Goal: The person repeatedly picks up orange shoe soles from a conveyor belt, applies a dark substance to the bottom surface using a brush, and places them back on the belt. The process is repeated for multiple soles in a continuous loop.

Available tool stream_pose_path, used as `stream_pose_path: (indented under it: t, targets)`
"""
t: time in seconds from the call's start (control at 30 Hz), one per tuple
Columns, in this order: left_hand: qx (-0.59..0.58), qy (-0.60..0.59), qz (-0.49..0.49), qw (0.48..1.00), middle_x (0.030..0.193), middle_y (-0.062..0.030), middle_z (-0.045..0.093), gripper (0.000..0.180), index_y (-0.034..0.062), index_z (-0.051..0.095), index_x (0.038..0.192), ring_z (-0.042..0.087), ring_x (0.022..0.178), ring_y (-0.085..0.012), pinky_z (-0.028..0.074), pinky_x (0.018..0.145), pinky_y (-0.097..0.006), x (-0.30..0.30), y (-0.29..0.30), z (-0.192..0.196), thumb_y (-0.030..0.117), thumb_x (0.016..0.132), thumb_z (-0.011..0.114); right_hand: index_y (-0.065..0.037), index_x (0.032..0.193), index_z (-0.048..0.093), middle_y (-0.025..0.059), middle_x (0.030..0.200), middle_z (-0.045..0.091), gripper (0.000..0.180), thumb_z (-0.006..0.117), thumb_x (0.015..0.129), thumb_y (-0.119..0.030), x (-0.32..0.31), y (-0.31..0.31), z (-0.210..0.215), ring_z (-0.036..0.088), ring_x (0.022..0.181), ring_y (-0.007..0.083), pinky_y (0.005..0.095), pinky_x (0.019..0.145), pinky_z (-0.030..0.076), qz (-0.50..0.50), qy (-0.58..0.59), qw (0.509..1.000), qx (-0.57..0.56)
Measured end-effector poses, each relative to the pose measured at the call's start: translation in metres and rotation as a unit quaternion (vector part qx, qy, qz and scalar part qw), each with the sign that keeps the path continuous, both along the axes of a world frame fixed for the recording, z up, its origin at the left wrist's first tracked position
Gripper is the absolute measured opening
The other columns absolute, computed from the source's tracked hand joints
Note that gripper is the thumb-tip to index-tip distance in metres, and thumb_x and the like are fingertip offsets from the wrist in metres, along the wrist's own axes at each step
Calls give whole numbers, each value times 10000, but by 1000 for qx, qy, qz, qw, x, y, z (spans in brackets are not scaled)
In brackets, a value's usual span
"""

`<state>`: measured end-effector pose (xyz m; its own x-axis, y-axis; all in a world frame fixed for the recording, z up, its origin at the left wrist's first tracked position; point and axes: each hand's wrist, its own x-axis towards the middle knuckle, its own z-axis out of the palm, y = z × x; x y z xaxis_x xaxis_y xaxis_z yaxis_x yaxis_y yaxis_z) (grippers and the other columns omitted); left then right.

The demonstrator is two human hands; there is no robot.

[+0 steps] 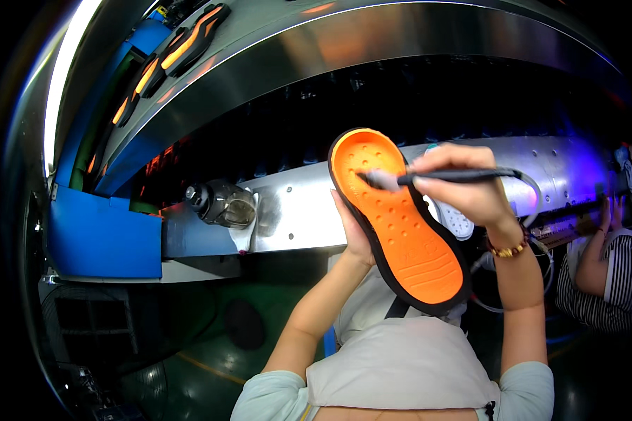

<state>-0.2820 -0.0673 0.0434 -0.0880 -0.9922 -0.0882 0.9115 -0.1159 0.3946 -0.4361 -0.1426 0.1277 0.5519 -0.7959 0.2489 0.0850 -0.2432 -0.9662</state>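
Observation:
An orange shoe sole point(402, 224) with a black rim is held up in front of me, its dimpled inner face turned toward me. My left hand point(356, 235) grips its left edge, with the fingers partly hidden behind it. In my right hand point(470, 189) is a brush with a black handle point(446, 177), pinched between thumb and fingers. A thin pale tube runs from the back end of the handle. The brush's bristles point(380, 179) lie over the upper part of the orange face; they look blurred.
Ahead runs a metal ledge point(281, 203) with a dark bottle point(221, 203) on a white cloth at left. Behind it, a raised conveyor carries several black-and-orange soles point(195, 38). A white perforated piece point(456, 223) lies behind my right hand. Another person in stripes point(607, 281) sits at right.

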Motion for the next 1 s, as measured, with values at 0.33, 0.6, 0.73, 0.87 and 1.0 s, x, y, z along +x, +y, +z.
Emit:
stream_pose_path:
  t: [0.33, 0.6, 0.73, 0.87, 1.0]
  targets:
    - [23, -76, 65, 995, 1304, -110, 350, 793, 148, 268, 1317, 403, 1147, -296, 371, 936, -420, 6, -7, 17, 714, 770, 182, 9, 839, 636, 100, 807, 648, 156, 654, 684, 4, -4, 6, -4, 613, 762, 140, 267, 711, 484, 41, -12, 999, -6]
    - [-11, -93, 171, 981, 1272, -123, 393, 804, 124, 281, 1306, 420, 1136, -290, 347, 954, -409, 21, -20, 18, 714, 770, 180, 10, 822, 631, 120, 870, 635, 146, 647, 680, 43, -12, 23, -6, 611, 821, 182, 283, 758, 483, 118, -84, 988, 59]
    - [-19, -112, 197, 974, 1262, -163, 392, 845, 108, 268, 1312, 417, 1127, -329, 334, 956, -448, 31, -26, 25, 734, 749, 204, 6, 810, 636, 122, 857, 639, 142, 659, 674, 38, -11, 24, -6, 615, 829, 201, 282, 758, 484, 138, -13, 989, -54]
    - [-45, -106, 203, 972, 1274, -182, 371, 854, 99, 251, 1321, 416, 1118, -353, 311, 959, -493, 38, -26, 36, 733, 750, 204, -1, 817, 648, 120, 850, 643, 160, 661, 664, 43, -24, 24, -5, 614, 827, 201, 291, 776, 477, 194, -72, 977, 49]
    - [-54, -123, 198, 971, 1278, -205, 357, 885, 88, 230, 1328, 404, 1124, -366, 305, 963, -496, 45, -31, 40, 746, 737, 207, -9, 816, 644, 104, 865, 644, 164, 675, 659, 28, -21, 23, -11, 613, 819, 193, 283, 752, 483, 134, -4, 989, -59]
